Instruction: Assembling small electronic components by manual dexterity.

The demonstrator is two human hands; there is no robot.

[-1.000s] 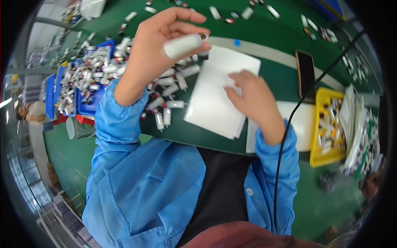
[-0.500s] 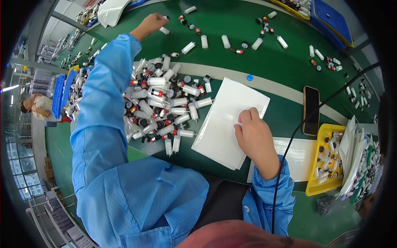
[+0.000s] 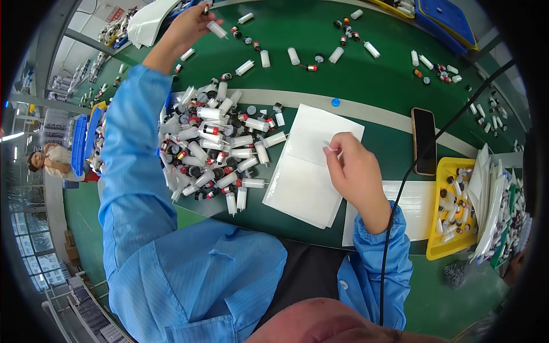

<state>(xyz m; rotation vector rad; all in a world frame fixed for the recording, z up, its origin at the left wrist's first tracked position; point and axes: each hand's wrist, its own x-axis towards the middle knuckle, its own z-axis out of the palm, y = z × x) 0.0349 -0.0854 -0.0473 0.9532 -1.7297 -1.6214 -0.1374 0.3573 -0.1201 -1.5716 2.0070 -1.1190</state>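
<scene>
My left hand [image 3: 190, 27] reaches to the far left of the green table, fingers pinched on a small dark cap-like part [image 3: 206, 10]. Against its fingers shows a translucent white syringe-like tube [image 3: 217, 30]; whether it is gripped too I cannot tell. My right hand [image 3: 355, 171] is over the white sheets [image 3: 306, 183], fingers curled and thumb against the index finger. Anything inside them is hidden. Between my arms, left of the sheets, lies a heap of white tubes [image 3: 211, 143] with black, red and grey ends.
Loose tubes and small parts lie across the far table. A phone [image 3: 424, 142] lies right of the sheets, beside a black cable [image 3: 452, 136]. A yellow tray [image 3: 430, 248] of tubes stands at right. A blue cap [image 3: 335, 102] sits on the pale strip.
My left hand has moved left and farther away, and a tube now shows beside its fingers. The right hand has lifted slightly and its fingers have curled in. The whole view has shifted a little.
</scene>
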